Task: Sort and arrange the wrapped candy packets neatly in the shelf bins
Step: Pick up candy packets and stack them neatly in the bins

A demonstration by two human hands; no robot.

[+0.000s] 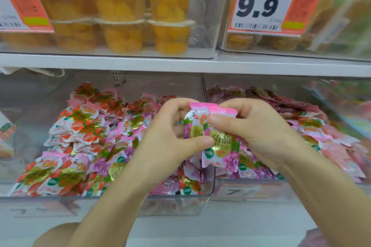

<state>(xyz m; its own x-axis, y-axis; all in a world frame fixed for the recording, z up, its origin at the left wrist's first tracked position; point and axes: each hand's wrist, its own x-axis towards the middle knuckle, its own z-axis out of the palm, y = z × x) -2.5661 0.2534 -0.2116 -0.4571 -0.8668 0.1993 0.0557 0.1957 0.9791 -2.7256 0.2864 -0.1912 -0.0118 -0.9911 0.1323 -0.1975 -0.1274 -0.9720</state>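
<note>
Pinching candy packets [220, 142] between both hands [170, 134] [259, 132]

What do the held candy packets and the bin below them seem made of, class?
The candy packets: glossy printed plastic film, probably; crinkled edges, glinting gold patches. The bin: clear rigid plastic, seemingly; packets show through its shiny front wall.
</note>
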